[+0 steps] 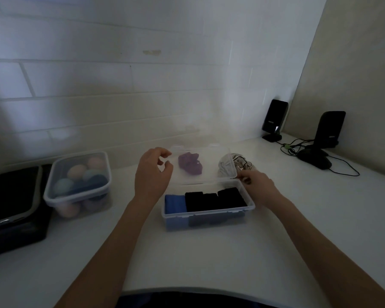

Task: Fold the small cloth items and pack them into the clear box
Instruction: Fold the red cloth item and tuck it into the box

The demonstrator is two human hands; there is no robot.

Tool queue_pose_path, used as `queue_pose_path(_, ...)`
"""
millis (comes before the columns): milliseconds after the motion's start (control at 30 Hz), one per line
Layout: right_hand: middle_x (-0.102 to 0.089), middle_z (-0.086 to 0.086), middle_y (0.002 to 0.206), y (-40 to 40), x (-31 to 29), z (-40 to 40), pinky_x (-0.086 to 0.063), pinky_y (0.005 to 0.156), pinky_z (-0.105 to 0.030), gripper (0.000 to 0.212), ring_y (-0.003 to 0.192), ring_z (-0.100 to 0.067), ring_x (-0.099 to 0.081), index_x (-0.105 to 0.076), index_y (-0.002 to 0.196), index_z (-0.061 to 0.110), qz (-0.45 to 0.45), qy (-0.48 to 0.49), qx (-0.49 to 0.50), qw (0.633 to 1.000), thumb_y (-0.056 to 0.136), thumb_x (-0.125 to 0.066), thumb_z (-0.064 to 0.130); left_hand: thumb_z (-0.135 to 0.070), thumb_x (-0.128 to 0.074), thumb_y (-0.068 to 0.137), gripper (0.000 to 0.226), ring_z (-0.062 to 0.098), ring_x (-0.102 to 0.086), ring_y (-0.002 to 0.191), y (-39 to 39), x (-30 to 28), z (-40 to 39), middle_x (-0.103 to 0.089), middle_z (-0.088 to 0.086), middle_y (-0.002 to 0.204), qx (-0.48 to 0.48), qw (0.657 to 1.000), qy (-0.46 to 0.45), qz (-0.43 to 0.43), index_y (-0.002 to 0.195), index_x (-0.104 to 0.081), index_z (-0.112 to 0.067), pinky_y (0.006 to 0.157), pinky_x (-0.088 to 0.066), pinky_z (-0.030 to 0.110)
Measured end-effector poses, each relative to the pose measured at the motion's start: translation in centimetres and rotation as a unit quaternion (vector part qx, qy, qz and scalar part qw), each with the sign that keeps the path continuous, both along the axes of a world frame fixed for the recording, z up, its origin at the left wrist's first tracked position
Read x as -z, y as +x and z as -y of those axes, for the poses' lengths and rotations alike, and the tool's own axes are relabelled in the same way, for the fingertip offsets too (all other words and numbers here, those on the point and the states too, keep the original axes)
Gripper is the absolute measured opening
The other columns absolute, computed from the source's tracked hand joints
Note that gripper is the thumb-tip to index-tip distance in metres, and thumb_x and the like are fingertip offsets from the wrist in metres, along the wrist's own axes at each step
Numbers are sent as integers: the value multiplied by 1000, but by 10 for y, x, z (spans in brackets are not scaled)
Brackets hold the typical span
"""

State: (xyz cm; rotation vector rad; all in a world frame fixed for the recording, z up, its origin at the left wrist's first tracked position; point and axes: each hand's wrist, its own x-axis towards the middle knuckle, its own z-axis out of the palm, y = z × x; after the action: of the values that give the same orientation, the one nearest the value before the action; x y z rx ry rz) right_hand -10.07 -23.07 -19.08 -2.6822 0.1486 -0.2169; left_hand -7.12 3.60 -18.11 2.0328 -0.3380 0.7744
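A clear box [209,215] stands on the white counter with its hinged lid [206,172] raised behind it. Inside lie a folded blue cloth [173,203] at the left and several folded black cloths [216,198]. Behind the lid, seen through it, lies a crumpled purple cloth [190,163]. A crumpled white patterned cloth [242,162] sits at the lid's right end. My left hand [152,172] hovers at the lid's left edge, fingers loosely curled and holding nothing. My right hand [257,185] pinches the lid's right corner.
A lidded clear tub [78,181] of pastel balls stands to the left, next to a black case [11,210]. Two black speakers [273,120] with cables stand at the back right corner. A tiled wall runs close behind the box.
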Motion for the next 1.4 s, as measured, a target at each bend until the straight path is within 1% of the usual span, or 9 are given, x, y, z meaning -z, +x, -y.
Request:
queue_pose_path(267, -69, -2, 96, 53, -21, 1, -39, 64, -1, 26, 80, -9, -59, -65, 110, 14, 66, 88, -134, 985, 85, -61, 11, -10, -68, 79, 44, 18, -54, 93, 10, 6, 0, -47, 4, 116, 22, 988, -81, -130, 116, -46, -12, 78, -47, 31)
queue_pose_path(433, -55, -8, 124, 75, -16, -14, -41, 99, -28, 48, 116, -18, -52, -40, 138, 19, -65, 190, -230, 952, 93, -52, 11, -4, -56, 86, 32, 23, -70, 60, 13, 2, -7, -64, 14, 101, 95, 937, -261, -213, 110, -43, -20, 48, -55, 29)
queue_pose_path(567, -56, -22, 96, 87, -14, -33, -41, 89, -31, 61, 89, -33, -54, -25, 144, 17, -82, 148, -261, 950, 91, -55, 9, -4, -49, 87, 27, 15, -67, 51, 18, 2, -15, -66, 8, 92, 62, 938, -275, -203, 105, -47, -24, 41, -49, 24)
queue_pose_path(667, -51, -26, 127, 99, -4, -43, -35, 93, -11, 46, 105, -31, -51, -34, 140, 8, -115, 66, -187, 973, 96, -46, 10, -4, -48, 85, 30, 13, -65, 49, 23, 4, -19, -65, 6, 91, 49, 934, -288, -207, 105, -49, -27, 40, -48, 23)
queue_pose_path(767, -38, -21, 144, 103, 8, -45, -25, 110, -37, 42, 132, -34, -36, -39, 136, 3, -123, 39, -89, 988, 95, -45, 8, -4, -47, 84, 32, 12, -64, 48, 25, 5, -21, -64, 5, 89, 50, 932, -295, -204, 103, -50, -29, 39, -46, 21)
queue_pose_path(933, -61, -22, 84, 91, 3, -43, -44, 75, -37, 16, 78, -23, -55, -66, 97, 12, 17, 340, -106, 934, 85, -63, 23, -3, -44, 86, 32, 9, -62, 46, 24, 4, -19, -64, 3, 88, 56, 932, -290, -211, 107, -50, -27, 38, -46, 20)
queue_pose_path(1033, -65, -10, 87, 73, 3, -37, -50, 83, -45, 21, 83, -24, -60, -65, 92, 14, 76, 522, -44, 849, 81, -65, 31, -4, -44, 88, 30, 7, -61, 45, 22, 2, -15, -64, 4, 90, 66, 937, -274, -208, 108, -49, -26, 38, -45, 17)
queue_pose_path(1300, -68, -6, 78, 36, -19, -45, -48, 72, -36, 8, 76, -22, -62, -63, 80, 12, 206, 479, -95, 848, 79, -62, 4, -9, -43, 92, 29, 6, -60, 46, 16, 1, -7, -63, 5, 92, 80, 949, -231, -199, 114, -48, -26, 39, -45, 17)
queue_pose_path(1400, -73, -7, 100, 23, -23, -57, -45, 88, -42, 8, 98, -23, -64, -64, 84, 15, 283, 313, -94, 902, 78, -68, 18, -9, -41, 92, 30, 9, -58, 50, 14, 1, -2, -61, 3, 89, 82, 963, -181, -183, 113, -46, -29, 39, -44, 17)
